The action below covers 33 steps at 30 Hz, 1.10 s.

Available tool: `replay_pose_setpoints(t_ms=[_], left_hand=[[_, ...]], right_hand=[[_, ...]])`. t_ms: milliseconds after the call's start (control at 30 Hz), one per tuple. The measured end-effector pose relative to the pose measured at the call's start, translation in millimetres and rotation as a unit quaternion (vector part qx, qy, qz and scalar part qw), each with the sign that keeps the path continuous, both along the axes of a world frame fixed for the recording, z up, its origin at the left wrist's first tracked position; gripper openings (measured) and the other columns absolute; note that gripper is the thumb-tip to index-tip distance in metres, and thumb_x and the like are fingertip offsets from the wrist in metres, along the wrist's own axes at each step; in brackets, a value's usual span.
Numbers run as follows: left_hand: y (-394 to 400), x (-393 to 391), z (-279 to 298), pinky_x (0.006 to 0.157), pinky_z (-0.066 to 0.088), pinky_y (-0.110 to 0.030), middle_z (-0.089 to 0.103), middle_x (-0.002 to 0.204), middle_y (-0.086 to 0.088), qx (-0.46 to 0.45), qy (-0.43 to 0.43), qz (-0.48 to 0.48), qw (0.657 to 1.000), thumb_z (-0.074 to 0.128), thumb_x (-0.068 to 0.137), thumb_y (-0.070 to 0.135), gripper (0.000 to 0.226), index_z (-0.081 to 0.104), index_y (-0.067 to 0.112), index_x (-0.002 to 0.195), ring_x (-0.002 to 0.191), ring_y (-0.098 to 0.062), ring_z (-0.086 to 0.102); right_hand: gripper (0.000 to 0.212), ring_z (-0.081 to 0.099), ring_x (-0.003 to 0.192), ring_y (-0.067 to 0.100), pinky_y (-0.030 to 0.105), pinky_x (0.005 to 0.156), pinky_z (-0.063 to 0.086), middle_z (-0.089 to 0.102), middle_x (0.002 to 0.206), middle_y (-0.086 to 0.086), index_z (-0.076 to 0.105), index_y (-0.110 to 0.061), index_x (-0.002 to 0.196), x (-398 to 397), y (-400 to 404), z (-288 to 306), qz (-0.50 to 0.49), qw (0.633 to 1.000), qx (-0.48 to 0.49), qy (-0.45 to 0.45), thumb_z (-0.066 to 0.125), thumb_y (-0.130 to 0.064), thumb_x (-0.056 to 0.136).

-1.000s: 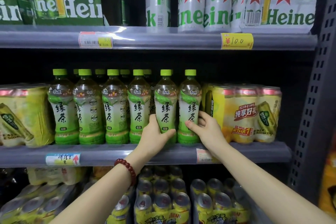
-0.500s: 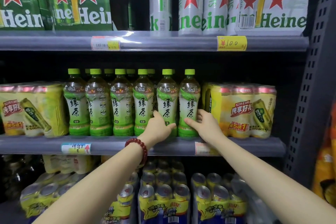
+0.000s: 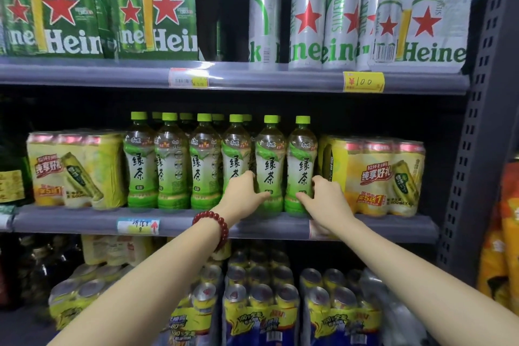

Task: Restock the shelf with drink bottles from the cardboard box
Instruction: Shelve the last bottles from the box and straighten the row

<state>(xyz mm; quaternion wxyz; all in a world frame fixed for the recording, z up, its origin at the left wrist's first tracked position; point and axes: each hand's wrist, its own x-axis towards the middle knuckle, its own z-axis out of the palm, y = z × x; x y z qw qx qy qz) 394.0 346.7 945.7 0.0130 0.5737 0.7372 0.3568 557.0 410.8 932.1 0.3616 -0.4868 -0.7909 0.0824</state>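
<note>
Several green tea bottles with green caps stand in a row on the middle shelf. My left hand, with a red bead bracelet on its wrist, wraps the lower part of the second bottle from the right. My right hand grips the lower right side of the rightmost bottle. Both bottles stand upright at the shelf's front edge. No cardboard box is in view.
Yellow can multipacks press against the row on the right, and more on the left. Beer cans and packs fill the upper shelf. Can packs sit below. A grey perforated upright bounds the right side.
The view has shifted so the shelf appears further right and slightly lower. Both hands stay on the same two right-hand bottles, with the fingers of each wrapped a little closer round them.
</note>
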Motion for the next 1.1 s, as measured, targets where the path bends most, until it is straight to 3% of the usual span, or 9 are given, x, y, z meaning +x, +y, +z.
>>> replay_pose_setpoints(t_ms=[133, 200, 500, 633, 733, 800, 933, 1033, 1100], left_hand=[[-21.8, -25.9, -3.9, 0.088, 0.046, -0.029, 0.064, 0.118, -0.012, 0.028, 0.033, -0.019, 0.999, 0.064, 0.086, 0.033, 0.056, 0.047, 0.008, 0.134, 0.104, -0.023, 0.06], [-31.6, -42.8, -6.3, 0.084, 0.047, -0.028, 0.067, 0.111, -0.011, 0.025, 0.044, -0.027, 0.998, 0.064, 0.086, 0.031, 0.049, 0.052, 0.008, 0.128, 0.097, -0.021, 0.06], [-57.3, -118.9, -7.5, 0.09, 0.052, -0.037, 0.068, 0.106, -0.01, 0.052, 0.007, -0.033, 0.998, 0.066, 0.085, 0.028, 0.037, 0.058, 0.008, 0.115, 0.1, -0.024, 0.063], [-56.2, -131.1, -10.1, 0.084, 0.047, -0.029, 0.063, 0.113, -0.015, 0.072, -0.019, -0.03, 0.997, 0.063, 0.088, 0.024, 0.053, 0.042, 0.004, 0.132, 0.097, -0.023, 0.058], [-51.4, -127.4, -10.5, 0.076, 0.044, -0.026, 0.061, 0.118, -0.017, 0.065, -0.039, -0.041, 0.996, 0.062, 0.089, 0.026, 0.069, 0.026, 0.003, 0.143, 0.084, -0.017, 0.052], [-45.0, -122.3, -9.3, 0.075, 0.045, -0.024, 0.057, 0.126, -0.019, 0.05, -0.07, -0.041, 0.995, 0.061, 0.089, 0.028, 0.078, 0.016, 0.002, 0.148, 0.084, -0.016, 0.054], [-32.8, -112.3, -12.1, 0.093, 0.047, -0.032, 0.046, 0.14, -0.022, 0.035, -0.142, -0.02, 0.989, 0.06, 0.09, 0.025, 0.082, 0.008, 0.001, 0.149, 0.117, -0.028, 0.056], [-24.7, -107.6, -17.9, 0.095, 0.046, -0.036, 0.051, 0.134, -0.021, 0.067, -0.162, 0.004, 0.984, 0.059, 0.09, 0.019, 0.067, 0.021, 0.001, 0.143, 0.12, -0.032, 0.054], [-23.6, -104.8, -21.5, 0.095, 0.046, -0.035, 0.053, 0.131, -0.019, 0.087, -0.161, 0.016, 0.983, 0.059, 0.09, 0.018, 0.064, 0.025, 0.002, 0.141, 0.119, -0.03, 0.054]], right_hand=[[0.027, 0.05, 0.069, 0.021, 0.027, 0.055, 0.04, 0.052, 0.08, 0.004, 0.048, -0.007, 0.094, -11.9, -24.5, -0.8, -0.056, 0.998, 0.023, -0.015, 0.06, -0.031, 0.091], [0.024, 0.049, 0.073, 0.024, 0.033, 0.065, 0.045, 0.05, 0.079, 0.003, 0.045, -0.01, 0.091, -20.1, -35.9, -2.5, -0.072, 0.997, 0.016, -0.003, 0.059, -0.03, 0.091], [0.038, 0.063, 0.096, 0.031, 0.033, 0.074, 0.048, 0.065, 0.103, 0.016, 0.057, -0.002, 0.115, -82.6, -75.2, 3.6, -0.081, 0.996, 0.017, -0.011, 0.061, -0.03, 0.09], [0.047, 0.057, 0.08, 0.02, 0.027, 0.073, 0.044, 0.066, 0.109, 0.013, 0.051, -0.007, 0.132, -114.6, -82.6, 11.5, -0.038, 0.999, 0.032, 0.022, 0.059, -0.029, 0.091], [0.048, 0.063, 0.087, 0.021, 0.03, 0.08, 0.049, 0.067, 0.112, 0.011, 0.048, -0.008, 0.135, -136.0, -81.7, 16.0, -0.013, 0.998, 0.034, 0.051, 0.059, -0.027, 0.091], [0.048, 0.058, 0.084, 0.018, 0.028, 0.076, 0.047, 0.065, 0.112, 0.012, 0.047, -0.005, 0.133, -147.6, -76.3, 16.2, -0.024, 0.997, 0.012, 0.073, 0.059, -0.027, 0.092], [0.057, 0.058, 0.093, 0.024, 0.031, 0.076, 0.046, 0.061, 0.117, 0.016, 0.038, -0.001, 0.135, -160.7, -62.7, 10.5, -0.042, 0.99, -0.059, 0.12, 0.061, -0.027, 0.09], [0.074, 0.053, 0.118, 0.032, 0.035, 0.091, 0.045, 0.052, 0.133, 0.02, 0.024, -0.001, 0.145, -168.0, -55.8, 3.6, -0.035, 0.981, -0.099, 0.161, 0.064, -0.027, 0.088], [0.073, 0.052, 0.12, 0.033, 0.036, 0.093, 0.045, 0.051, 0.133, 0.02, 0.027, -0.001, 0.142, -171.6, -53.3, -1.1, -0.042, 0.978, -0.089, 0.182, 0.067, -0.027, 0.086]])
